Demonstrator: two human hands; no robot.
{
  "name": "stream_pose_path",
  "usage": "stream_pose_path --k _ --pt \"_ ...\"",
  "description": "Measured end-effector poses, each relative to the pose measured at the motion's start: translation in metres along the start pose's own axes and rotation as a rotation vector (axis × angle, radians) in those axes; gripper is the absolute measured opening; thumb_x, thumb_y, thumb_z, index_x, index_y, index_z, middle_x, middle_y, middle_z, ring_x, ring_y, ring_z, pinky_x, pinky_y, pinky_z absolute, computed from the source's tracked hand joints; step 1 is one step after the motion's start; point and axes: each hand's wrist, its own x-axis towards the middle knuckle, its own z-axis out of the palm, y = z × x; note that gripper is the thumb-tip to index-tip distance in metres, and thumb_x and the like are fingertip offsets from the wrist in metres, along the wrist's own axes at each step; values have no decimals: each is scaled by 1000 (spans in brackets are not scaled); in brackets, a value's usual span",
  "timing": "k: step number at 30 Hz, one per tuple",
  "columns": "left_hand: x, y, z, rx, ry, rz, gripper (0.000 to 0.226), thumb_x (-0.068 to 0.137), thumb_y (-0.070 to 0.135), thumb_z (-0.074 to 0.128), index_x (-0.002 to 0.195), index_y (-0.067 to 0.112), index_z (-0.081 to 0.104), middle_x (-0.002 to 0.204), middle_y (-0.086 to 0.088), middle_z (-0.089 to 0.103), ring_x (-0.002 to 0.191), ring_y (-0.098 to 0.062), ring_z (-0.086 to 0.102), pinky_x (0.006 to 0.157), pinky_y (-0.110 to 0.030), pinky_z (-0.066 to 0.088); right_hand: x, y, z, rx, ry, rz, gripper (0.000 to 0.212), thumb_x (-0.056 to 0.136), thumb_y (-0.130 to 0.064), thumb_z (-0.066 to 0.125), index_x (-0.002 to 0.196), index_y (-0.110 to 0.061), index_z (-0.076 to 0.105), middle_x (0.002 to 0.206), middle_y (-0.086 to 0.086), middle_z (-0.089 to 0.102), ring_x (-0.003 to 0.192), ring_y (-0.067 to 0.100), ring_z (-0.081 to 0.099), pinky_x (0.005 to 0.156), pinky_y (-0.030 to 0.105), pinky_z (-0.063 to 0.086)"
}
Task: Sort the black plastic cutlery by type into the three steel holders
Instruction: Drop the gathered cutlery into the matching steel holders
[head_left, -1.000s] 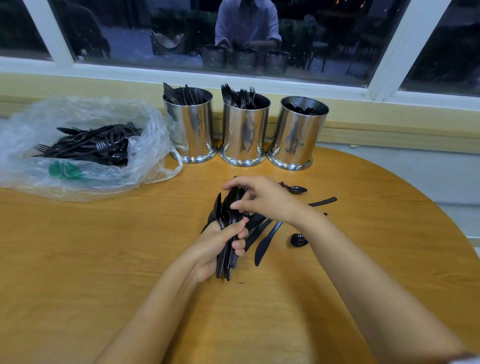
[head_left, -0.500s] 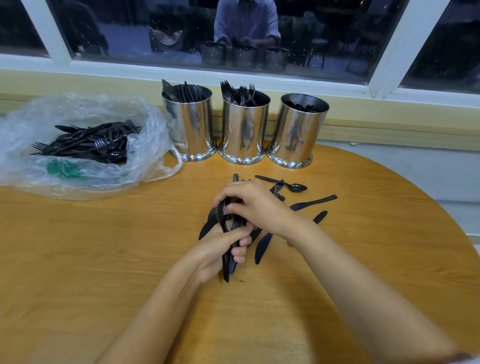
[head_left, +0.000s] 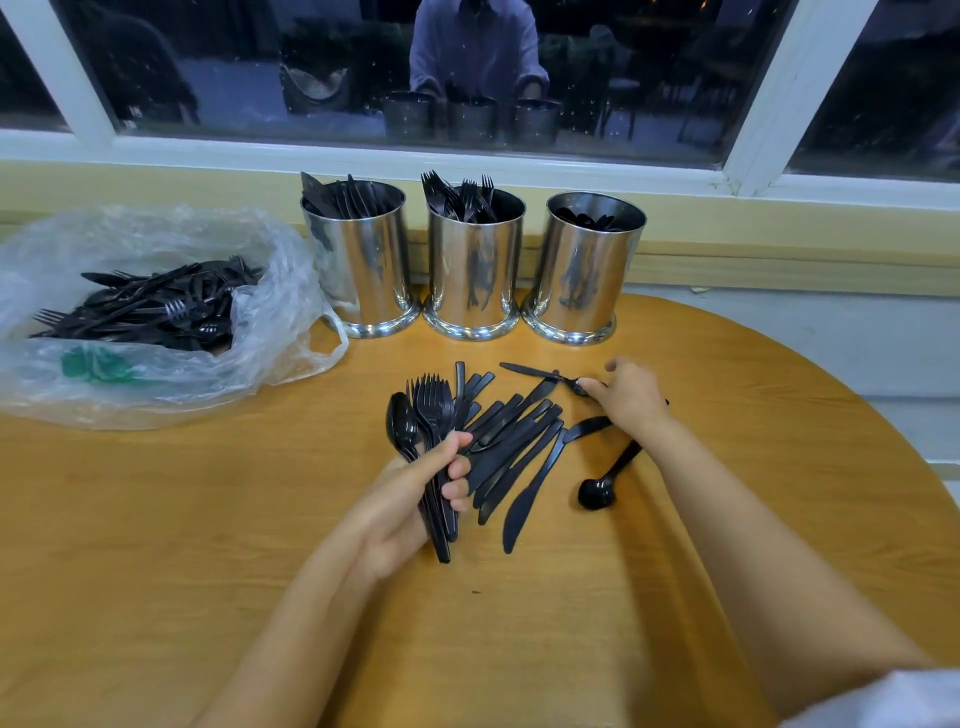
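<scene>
Sorting by type | left hand grips forks and one spoon | right hand touches a piece far right of the pile, grip unclear | holders stand far, near window | you lift one piece only, check type, drop handle-down.
</scene>
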Motion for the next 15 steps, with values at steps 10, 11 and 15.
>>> stream_pose_path --k 10,11,15 --pt "6 -4 1 -43 35 -48 37 85 23 63 119 7 58 67 1 48 53 -9 42 50 -22 43 4 0 1 363 229 -100 18 97 -12 56 108 -6 69 92 2 61 82 18 57 78 32 49" --pt "5 -4 1 -47 38 -49 40 84 24 64 119 7 57 67 1 48 53 -9 42 51 -22 43 0 -4 -5 415 255 -169 17 97 -11 54 105 -9 69 92 2 62 79 16 56 78 35 51" --pt "4 -6 2 -56 38 -73 48 81 33 65 120 6 57 70 0 50 57 -10 43 54 -23 44 -33 -32 -37 396 -22 -589 16 93 -8 60 99 -16 72 88 -8 63 75 4 55 71 17 47"
